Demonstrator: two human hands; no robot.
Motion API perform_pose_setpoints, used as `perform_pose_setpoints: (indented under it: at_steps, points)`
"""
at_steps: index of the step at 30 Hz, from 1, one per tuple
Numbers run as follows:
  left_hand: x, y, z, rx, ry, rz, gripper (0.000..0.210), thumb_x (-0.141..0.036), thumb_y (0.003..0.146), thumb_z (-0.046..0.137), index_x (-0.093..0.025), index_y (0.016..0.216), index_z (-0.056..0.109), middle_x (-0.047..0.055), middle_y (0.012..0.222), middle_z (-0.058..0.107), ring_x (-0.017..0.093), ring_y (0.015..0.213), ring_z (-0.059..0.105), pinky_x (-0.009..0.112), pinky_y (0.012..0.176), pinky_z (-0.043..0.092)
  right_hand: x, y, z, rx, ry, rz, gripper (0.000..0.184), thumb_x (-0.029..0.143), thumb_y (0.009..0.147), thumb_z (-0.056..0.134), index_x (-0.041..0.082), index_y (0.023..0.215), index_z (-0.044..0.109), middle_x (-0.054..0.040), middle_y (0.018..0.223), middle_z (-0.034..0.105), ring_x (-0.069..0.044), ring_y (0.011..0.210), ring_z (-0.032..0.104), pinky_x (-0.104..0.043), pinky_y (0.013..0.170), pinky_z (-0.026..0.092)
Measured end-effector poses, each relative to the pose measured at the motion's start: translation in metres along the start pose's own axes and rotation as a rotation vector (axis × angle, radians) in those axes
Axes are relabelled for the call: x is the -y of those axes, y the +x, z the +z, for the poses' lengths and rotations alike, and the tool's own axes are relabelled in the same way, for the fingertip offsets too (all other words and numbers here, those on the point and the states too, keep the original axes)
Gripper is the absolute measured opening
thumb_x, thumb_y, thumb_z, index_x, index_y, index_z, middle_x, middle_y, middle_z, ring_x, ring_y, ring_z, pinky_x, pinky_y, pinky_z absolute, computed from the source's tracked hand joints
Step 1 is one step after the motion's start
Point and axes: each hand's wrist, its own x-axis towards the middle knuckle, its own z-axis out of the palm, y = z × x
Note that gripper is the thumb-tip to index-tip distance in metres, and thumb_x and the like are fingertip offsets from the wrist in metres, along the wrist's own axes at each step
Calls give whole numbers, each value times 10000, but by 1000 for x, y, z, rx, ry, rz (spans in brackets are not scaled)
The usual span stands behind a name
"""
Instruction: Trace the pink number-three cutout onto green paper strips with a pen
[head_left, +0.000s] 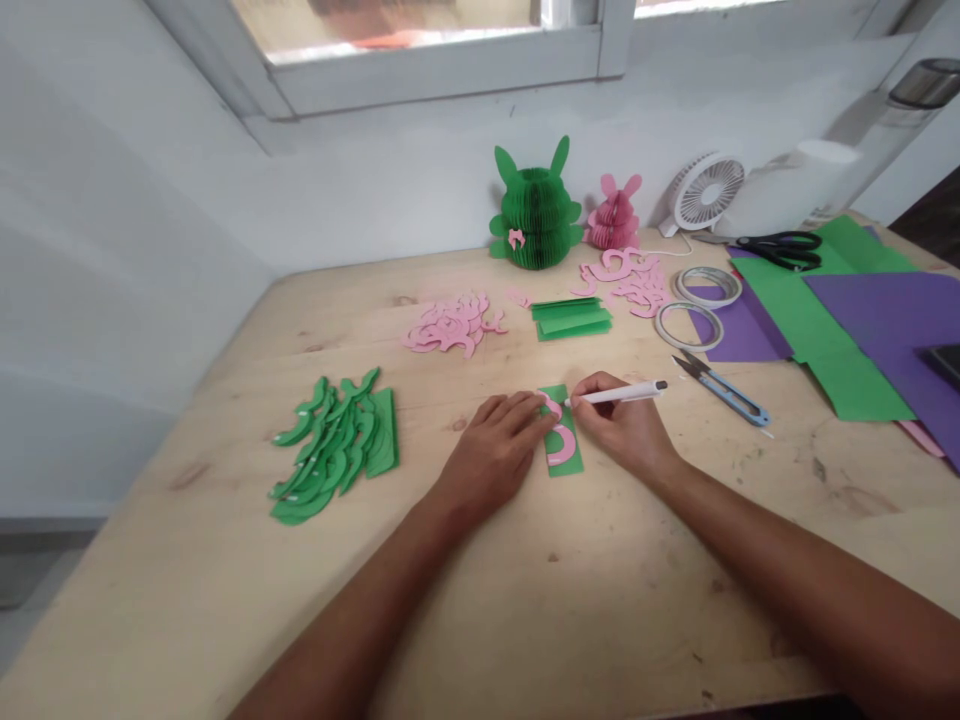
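1. So we're at what looks like the tracing step: a green strip (568, 469) lies on the table (480, 600) right between our hands, with a pink curve (567, 445) on its lower half and another pink piece (551, 402) above, partly covered by our fingers.
2. Our left hand (496, 440) is laid palm-down, fingers stretched out and close together, their tips pressing the pink bits onto the strip. Nothing's pinched there.
3. Our right hand (622, 425) pinches a white pen (626, 392) near its tip, at the strip's right edge beside the upper piece. We can't tell if the tip is actually touching paper.
4. As we'd judge it, the next stroke calls for firm pressure from the left fingertips and a light pen hugging the pink edge. Those fingers sit pretty near the line, so they might get in the way.
5. Around us: green cutouts (330, 455) off to the left, folded green paper (571, 320) beyond the strip, snips (724, 388) to the right.
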Motion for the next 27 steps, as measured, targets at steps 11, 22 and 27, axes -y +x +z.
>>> perform_pose_setpoints:
  at_steps: [11,22,27]
  points:
    - [0,0,0,-2,-1,-4,360,-76,891,408,-166,1191,585,138,1278,576,253,1206,516,470,993,420,5,-1,-1,-31,44,-10,60,238,771,568,192,739,588,10,627,602,-121,550,524,-230,508,400]
    - [0,0,1,-7,2,3,377,-89,902,404,-176,1231,565,135,1273,577,263,1206,512,472,978,426,6,-8,-3,33,14,-179,196,270,903,496,206,1008,648,-31,914,718,-165,804,664,-264,707,502]
    - [1,-1,2,-3,15,5,406,-86,900,396,-191,1263,544,131,1282,570,260,1202,516,478,992,418,7,-9,-2,81,-80,-260,214,257,926,466,229,1025,654,-30,1001,717,-177,910,665,-289,797,510]
